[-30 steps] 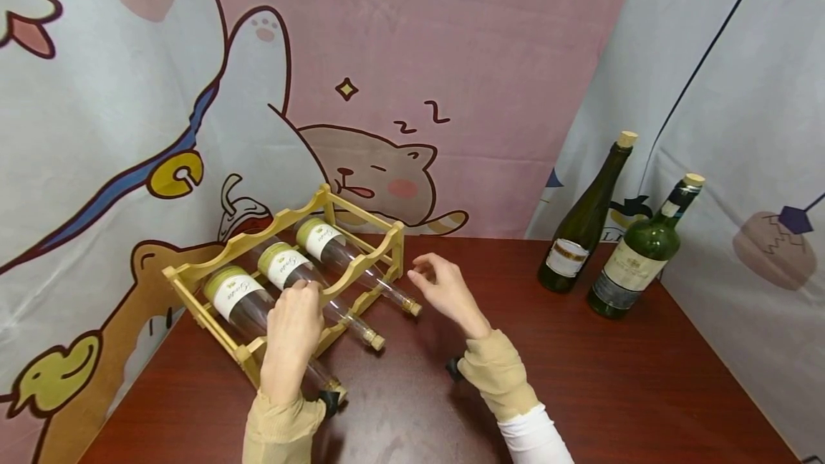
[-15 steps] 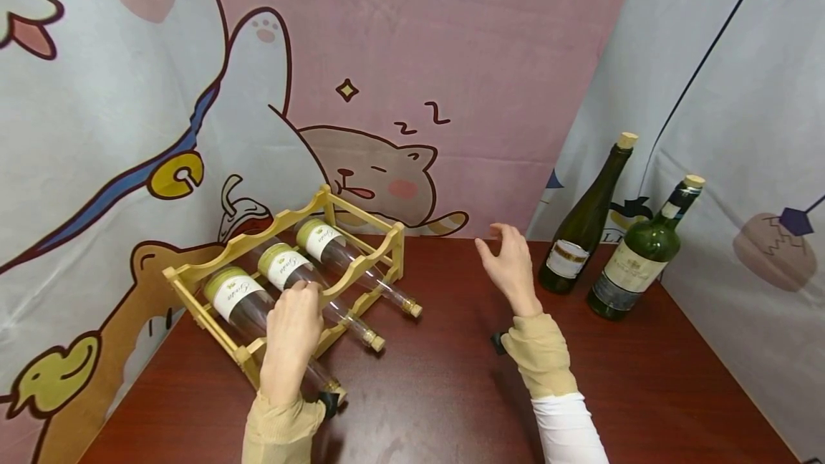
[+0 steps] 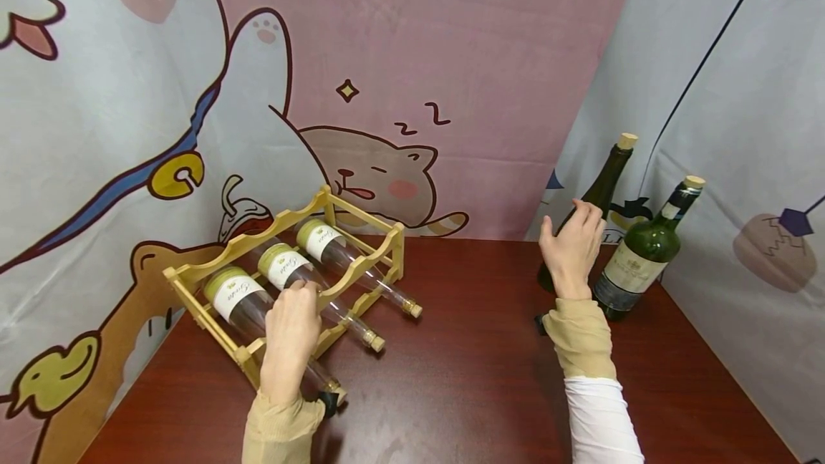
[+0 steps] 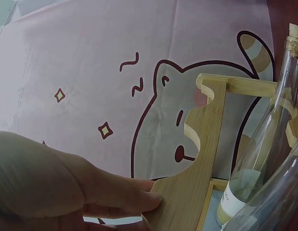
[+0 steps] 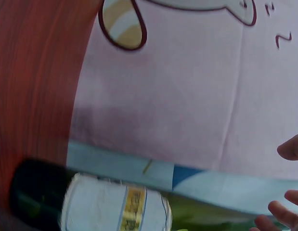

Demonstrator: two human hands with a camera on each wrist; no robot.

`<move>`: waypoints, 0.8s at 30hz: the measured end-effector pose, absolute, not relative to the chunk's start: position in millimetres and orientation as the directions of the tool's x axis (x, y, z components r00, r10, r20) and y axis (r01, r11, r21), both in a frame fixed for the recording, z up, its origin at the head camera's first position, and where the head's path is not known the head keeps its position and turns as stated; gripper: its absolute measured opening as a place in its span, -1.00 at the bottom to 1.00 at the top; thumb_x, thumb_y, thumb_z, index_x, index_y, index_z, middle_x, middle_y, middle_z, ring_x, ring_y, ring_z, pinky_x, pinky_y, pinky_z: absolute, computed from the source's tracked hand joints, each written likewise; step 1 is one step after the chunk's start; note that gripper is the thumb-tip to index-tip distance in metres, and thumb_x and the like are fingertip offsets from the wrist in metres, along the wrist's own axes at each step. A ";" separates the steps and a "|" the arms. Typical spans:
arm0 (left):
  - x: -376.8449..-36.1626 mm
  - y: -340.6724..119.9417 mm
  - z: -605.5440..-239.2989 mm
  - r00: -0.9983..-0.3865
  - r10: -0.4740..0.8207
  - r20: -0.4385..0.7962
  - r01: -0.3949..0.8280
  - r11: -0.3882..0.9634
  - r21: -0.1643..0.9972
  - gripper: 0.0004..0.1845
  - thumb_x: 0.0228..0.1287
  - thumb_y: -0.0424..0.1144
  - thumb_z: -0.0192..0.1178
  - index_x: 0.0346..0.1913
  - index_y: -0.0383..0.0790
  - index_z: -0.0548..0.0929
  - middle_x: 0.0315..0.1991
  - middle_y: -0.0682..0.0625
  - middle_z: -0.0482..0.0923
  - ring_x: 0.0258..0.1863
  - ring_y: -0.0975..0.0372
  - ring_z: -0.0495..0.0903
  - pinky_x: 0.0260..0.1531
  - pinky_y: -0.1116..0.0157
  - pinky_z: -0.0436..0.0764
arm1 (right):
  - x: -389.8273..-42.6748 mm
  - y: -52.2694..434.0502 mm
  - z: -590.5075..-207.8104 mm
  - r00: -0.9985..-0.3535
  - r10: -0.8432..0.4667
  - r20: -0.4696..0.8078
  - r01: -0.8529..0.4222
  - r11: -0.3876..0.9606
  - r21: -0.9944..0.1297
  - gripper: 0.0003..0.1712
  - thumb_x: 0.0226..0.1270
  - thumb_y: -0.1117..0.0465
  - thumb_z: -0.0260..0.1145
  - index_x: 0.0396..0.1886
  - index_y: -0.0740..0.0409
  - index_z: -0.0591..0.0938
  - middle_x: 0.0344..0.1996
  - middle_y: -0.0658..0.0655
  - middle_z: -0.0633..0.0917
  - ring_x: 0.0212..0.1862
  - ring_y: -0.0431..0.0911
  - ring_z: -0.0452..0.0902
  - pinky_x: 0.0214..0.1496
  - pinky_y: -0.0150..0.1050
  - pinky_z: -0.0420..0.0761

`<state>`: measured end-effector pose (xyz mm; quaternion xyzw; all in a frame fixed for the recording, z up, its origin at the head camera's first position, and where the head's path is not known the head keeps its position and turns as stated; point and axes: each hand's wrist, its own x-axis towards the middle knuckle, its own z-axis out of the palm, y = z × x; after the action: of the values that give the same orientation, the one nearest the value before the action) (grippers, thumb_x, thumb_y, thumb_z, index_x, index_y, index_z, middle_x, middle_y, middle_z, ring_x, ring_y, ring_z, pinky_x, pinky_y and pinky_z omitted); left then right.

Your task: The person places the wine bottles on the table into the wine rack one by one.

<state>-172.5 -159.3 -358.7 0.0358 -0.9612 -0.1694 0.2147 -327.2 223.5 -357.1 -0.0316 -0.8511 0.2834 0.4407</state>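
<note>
My left hand [image 3: 293, 331] grips the front top rail of a wooden wine rack [image 3: 366, 261]; the left wrist view shows thumb and fingers on the wavy wooden rail [image 4: 199, 154]. Three clear wine bottles lie in the rack, corks toward me: a left bottle [image 3: 235, 296], a middle bottle [image 3: 286, 267] and a right bottle [image 3: 324, 240]. My right hand [image 3: 572, 245], thumb spread from the fingers, is in front of a tall dark green wine bottle [image 3: 609, 179], hiding its label in the head view. That label [image 5: 108, 204] shows in the right wrist view. Contact cannot be told.
A second, wider green wine bottle [image 3: 634, 260] with a cork stands right of the tall one. Both are on a reddish-brown table [image 3: 464, 378]. A cartoon-printed cloth [image 3: 496, 92] hangs behind and at the sides.
My right hand has moved right, from beside the rack's right bottle to in front of the tall green bottle. The left hand has stayed on the rack.
</note>
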 end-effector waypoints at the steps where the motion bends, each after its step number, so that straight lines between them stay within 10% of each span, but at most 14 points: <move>1: -172.5 -159.5 -358.8 -0.905 -0.143 0.400 0.002 0.940 0.342 -0.83 -0.01 -0.57 0.13 -0.33 -0.39 0.65 -0.40 -0.23 0.58 -0.45 -0.20 0.60 -0.58 -0.09 0.52 | -328.3 228.0 -355.1 -0.604 0.314 0.733 -0.187 0.838 -0.513 -0.40 0.20 0.16 0.26 0.17 0.38 0.35 0.09 0.44 0.37 0.08 0.34 0.26 0.12 0.15 0.31; 8: -173.1 -160.5 -359.4 -0.906 -0.147 0.397 -0.004 0.940 0.340 -0.85 -0.01 -0.57 0.14 -0.34 -0.41 0.65 -0.40 -0.24 0.58 -0.44 -0.20 0.59 -0.57 -0.09 0.52 | -338.6 255.5 -340.2 -0.591 0.396 0.703 -0.147 0.804 -0.576 -0.31 0.22 0.12 0.23 0.26 0.34 0.23 0.14 0.43 0.31 0.14 0.31 0.22 0.23 0.12 0.25; 24: -172.5 -161.0 -359.3 -0.904 -0.141 0.403 0.005 0.940 0.340 -0.90 -0.05 -0.58 0.15 -0.43 -0.40 0.61 -0.44 -0.24 0.56 -0.47 -0.20 0.59 -0.60 -0.08 0.50 | -362.8 297.3 -303.6 -0.779 0.441 0.446 -0.071 0.645 -0.761 -0.12 0.26 -0.12 0.14 0.43 0.14 0.02 0.26 0.31 0.31 0.20 0.18 0.29 0.18 0.07 0.28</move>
<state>-172.5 -161.0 -359.3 0.0356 -0.9610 -0.1692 0.2161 -362.8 297.3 -303.6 -0.1087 -0.8507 0.4071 0.3142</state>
